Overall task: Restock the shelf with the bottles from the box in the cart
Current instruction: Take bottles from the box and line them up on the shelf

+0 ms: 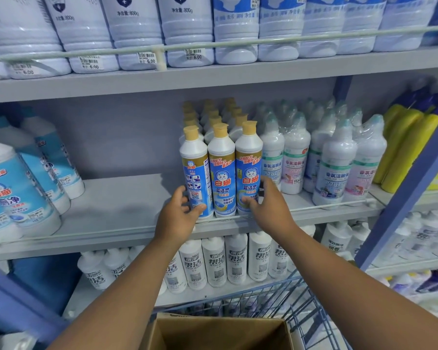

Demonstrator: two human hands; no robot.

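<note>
The front row of three upright yellow-capped cleaner bottles point(221, 170) stands at the shelf point(116, 203) edge, between both hands: left hand point(180, 213) curls on the leftmost, right hand point(266, 200) on the rightmost.

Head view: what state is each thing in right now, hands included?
Left hand: grips the left front bottle, thumb across its label.
Right hand: grips the right front bottle.
Middle front bottle: upright, untouched.
Front bottles: at the middle shelf edge.
Box: open, inside hidden.
</note>
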